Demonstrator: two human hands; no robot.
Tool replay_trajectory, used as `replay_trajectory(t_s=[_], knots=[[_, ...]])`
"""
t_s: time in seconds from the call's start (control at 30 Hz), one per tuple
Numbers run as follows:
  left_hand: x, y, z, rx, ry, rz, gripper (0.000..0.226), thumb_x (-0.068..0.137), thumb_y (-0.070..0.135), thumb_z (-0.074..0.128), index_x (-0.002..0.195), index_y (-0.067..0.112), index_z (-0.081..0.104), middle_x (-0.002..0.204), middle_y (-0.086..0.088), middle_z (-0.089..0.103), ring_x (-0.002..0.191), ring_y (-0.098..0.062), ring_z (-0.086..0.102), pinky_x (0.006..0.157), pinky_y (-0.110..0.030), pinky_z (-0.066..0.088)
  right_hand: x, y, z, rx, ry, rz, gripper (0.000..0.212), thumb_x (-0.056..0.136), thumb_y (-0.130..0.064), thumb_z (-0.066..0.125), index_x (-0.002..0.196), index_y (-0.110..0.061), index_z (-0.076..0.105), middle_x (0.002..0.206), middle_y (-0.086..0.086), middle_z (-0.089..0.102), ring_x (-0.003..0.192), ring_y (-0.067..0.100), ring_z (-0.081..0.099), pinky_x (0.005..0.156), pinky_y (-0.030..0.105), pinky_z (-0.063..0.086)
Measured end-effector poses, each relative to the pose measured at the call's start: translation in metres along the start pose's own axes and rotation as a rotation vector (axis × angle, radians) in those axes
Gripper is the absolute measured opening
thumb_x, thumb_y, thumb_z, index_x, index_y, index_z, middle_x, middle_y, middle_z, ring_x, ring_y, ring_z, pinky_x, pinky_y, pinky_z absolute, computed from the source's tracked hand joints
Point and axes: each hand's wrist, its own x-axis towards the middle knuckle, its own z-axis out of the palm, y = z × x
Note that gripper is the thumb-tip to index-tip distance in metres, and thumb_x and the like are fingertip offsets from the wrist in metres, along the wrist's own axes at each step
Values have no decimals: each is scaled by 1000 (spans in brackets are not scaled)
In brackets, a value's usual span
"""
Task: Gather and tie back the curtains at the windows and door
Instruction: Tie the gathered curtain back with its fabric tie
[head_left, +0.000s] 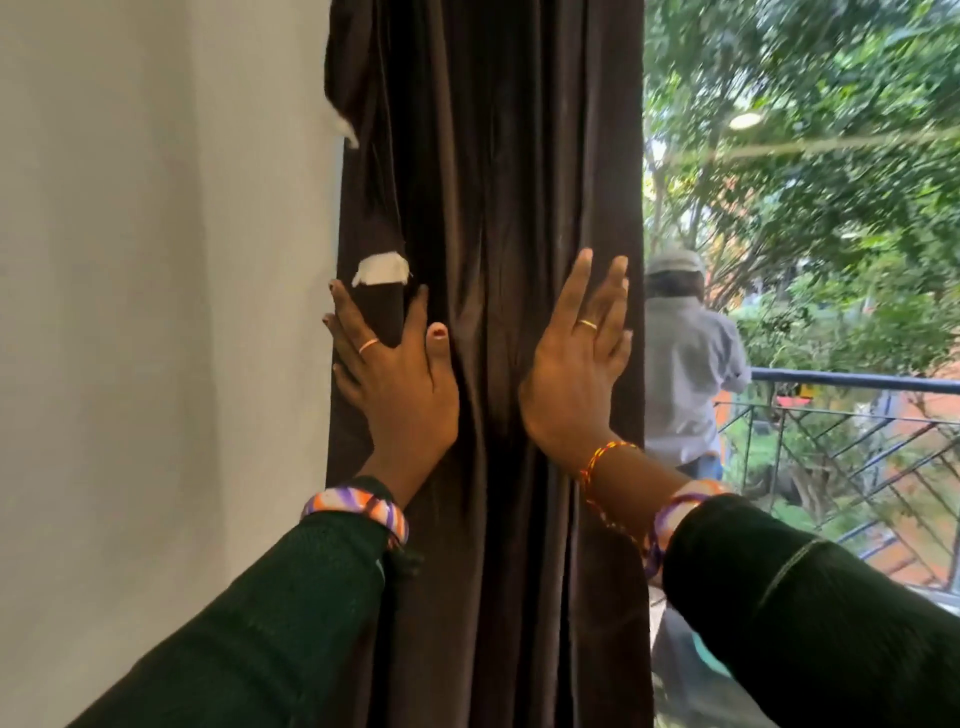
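Between the two palms hangs the dark brown curtain (488, 208), already bunched into vertical folds. Left hand (395, 374) lies flat on the bunch's left edge, fingers straight and spread, fingertips reaching toward the edge next to the wall; thumb up along a fold. Right hand (576, 364) lies flat on the bunch's right edge, fingers straight, pointing up. Neither hand curls round the cloth; both press it inward, apart from each other with the middle folds between.

Curtain's long axis runs vertical, top to bottom of view, passing straight through the gap between the hands. Both hands sit at much the same height, equally near.

Just above the left fingertips, a white scrap (381, 270) shows on the cloth; what it is, cannot tell. No tie-back in view.

Left of the grip: pale wall (156, 312). Right of it: open glass, balcony railing (852, 387), trees, a person (685, 364) outside, back turned.

Judgement: gathering nearly done; tying not yet begun.
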Motion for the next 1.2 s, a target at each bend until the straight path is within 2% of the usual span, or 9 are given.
replay_trajectory(t_s=[0.13, 0.23, 0.43, 0.57, 0.67, 0.77, 0.9, 1.1, 1.2], knots=[[-13, -24, -27, -23, 0, 28, 52, 91, 5, 44, 139, 22, 40, 155, -17, 2, 135, -28, 31, 103, -11, 26, -18, -13, 4, -200, 225, -414, 66, 79, -6, 31, 145, -9, 27, 150, 20, 31, 140, 34, 27, 111, 48, 18], [-15, -53, -43, 14, -51, -57, 52, 85, -7, 37, 132, 12, 50, 140, -19, 43, 121, -31, 49, 102, -27, 39, -33, -33, 8, -123, -102, -638, 52, 89, -15, 28, 139, -10, 42, 147, 11, 39, 141, 27, 28, 114, 44, 4], [-9, -85, -79, -77, -93, -114, 26, 90, 3, 41, 77, -3, 63, 73, -19, 64, 61, -16, 54, 56, -16, 37, -64, -60, 42, 112, -692, -244, 66, 93, -53, 37, 147, -18, 22, 157, 17, 3, 146, 29, -1, 114, 55, 0], [-13, -83, -101, -223, -113, -115, 39, 94, 37, 45, 59, 21, 51, 55, 6, 51, 49, 4, 51, 49, -5, 35, -76, -73, 59, 165, -610, -231, 75, 89, -40, 53, 149, -19, 14, 155, 18, -18, 143, 34, -16, 111, 61, 5], [-14, -90, -107, -61, -135, -30, 39, 80, 57, 55, 76, 19, 63, 70, 6, 64, 64, 1, 59, 59, -7, 42, -83, -77, 67, 122, -427, -222, 86, 86, -31, 57, 150, -16, 1, 153, 17, -25, 143, 33, -19, 111, 59, 11], [-12, -98, -107, 107, -62, -19, 45, 82, 44, 54, 94, 1, 66, 89, -13, 69, 82, -25, 65, 69, -29, 51, -85, -70, 71, 125, -304, -147, 97, 84, -28, 59, 148, -10, -12, 153, 18, -24, 143, 30, -18, 111, 58, 12], [-20, -91, -109, 260, -43, -37, 24, 89, 16, 53, 70, 2, 49, 73, -17, 53, 73, -36, 55, 60, -28, 30, -84, -58, 61, 256, -208, -67, 104, 85, -29, 60, 139, -13, -28, 152, 22, -23, 143, 29, -17, 111, 59, 4], [-48, -58, -107, 344, -27, -25, 24, 93, 11, 46, 80, -7, 56, 81, -20, 54, 69, -26, 46, 60, -23, 25, -84, -25, 42, 309, -379, 37, 78, 92, -28, 51, 150, -16, -1, 128, 11, 58, 121, 26, 52, 113, 49, 10], [-68, -34, -95, 333, -19, 13, 30, 95, 16, 43, 84, -7, 58, 86, -24, 59, 76, -35, 56, 62, -31, 34, -94, -9, 30, 157, -489, -119, 62, 91, -19, 44, 148, -19, 19, 107, 10, 68, 106, 27, 60, 109, 43, 22]])
